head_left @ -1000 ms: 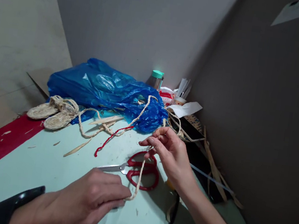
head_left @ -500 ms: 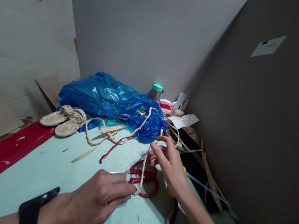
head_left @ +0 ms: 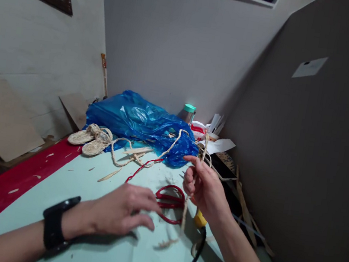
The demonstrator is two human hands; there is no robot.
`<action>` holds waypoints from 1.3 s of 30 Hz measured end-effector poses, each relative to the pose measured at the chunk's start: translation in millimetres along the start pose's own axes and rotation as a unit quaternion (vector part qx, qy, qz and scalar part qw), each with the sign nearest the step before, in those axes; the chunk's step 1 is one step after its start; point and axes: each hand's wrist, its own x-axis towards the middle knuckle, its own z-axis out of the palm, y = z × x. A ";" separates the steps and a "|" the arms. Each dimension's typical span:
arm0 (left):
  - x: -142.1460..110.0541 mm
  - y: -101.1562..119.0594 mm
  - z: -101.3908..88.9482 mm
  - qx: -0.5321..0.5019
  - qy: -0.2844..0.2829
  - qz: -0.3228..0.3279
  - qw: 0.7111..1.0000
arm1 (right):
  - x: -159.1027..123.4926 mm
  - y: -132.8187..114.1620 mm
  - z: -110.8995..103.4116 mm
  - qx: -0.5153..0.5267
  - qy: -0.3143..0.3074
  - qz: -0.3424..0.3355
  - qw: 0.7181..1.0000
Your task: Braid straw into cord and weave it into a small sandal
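Observation:
My right hand is closed around a braided straw cord. One part of the cord sticks up above the fist and its frayed end hangs below, over the table. My left hand is empty, its fingers apart, just over the table beside the cord. Between the hands lies a pair of scissors with red handles; the left hand hides its blades. Close under my right wrist is a yellow tool with a black cable, partly hidden.
Small straw sandals sit at the table's left. Behind are a blue plastic bag, a loose straw braid, a red cord and a green-lidded bottle. Grey panels enclose the back and right.
My left hand has let go of the straw cord and its fingers have spread. My right hand has closed on the cord and lifted it away to the right. The view has shifted.

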 end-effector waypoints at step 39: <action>47.4 -35.8 -18.6 -0.144 -0.036 -0.197 0.969 | 4.5 4.0 -11.9 0.037 0.037 0.014 0.999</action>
